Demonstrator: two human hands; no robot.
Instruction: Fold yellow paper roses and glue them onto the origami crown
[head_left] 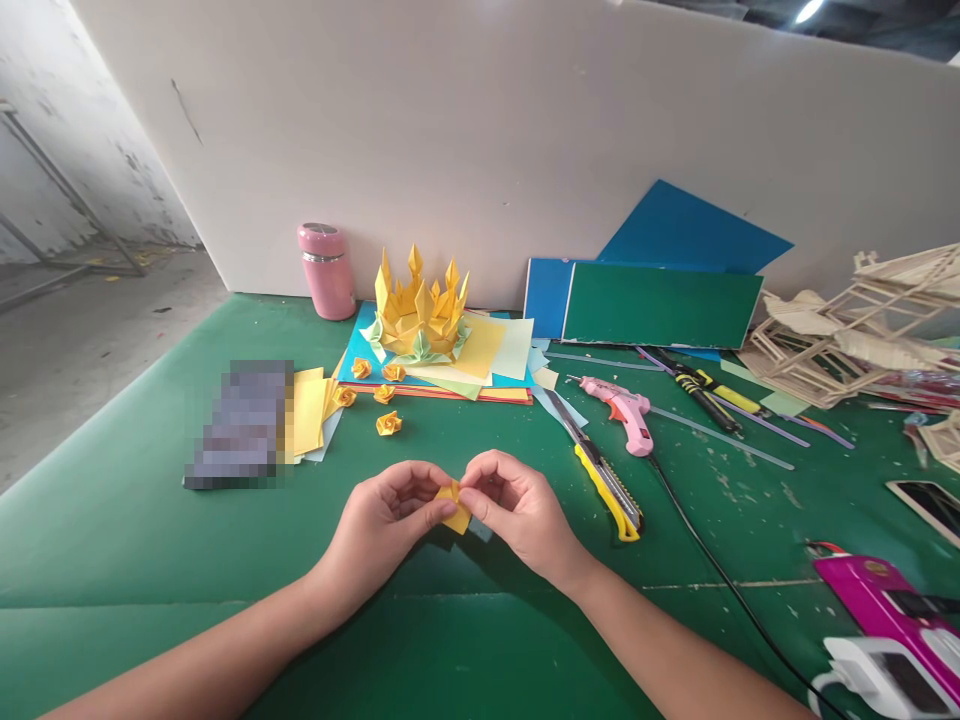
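My left hand [386,525] and my right hand [514,505] meet over the green table [150,560], both pinching a small yellow folded paper piece [456,516] between fingertips. Beyond them lie several small yellow paper roses [388,423], loose on the table. Further back a yellow paper crown [418,310] with pale green leaves stands on a stack of coloured paper sheets [495,355].
A yellow utility knife [604,480] and a pink glue gun [626,410] with a black cord lie right of my hands. A pink bottle [327,270] stands by the white wall. Blue and green card sheets [660,300], wooden stick models [847,330] and a pink device [885,600] sit at the right.
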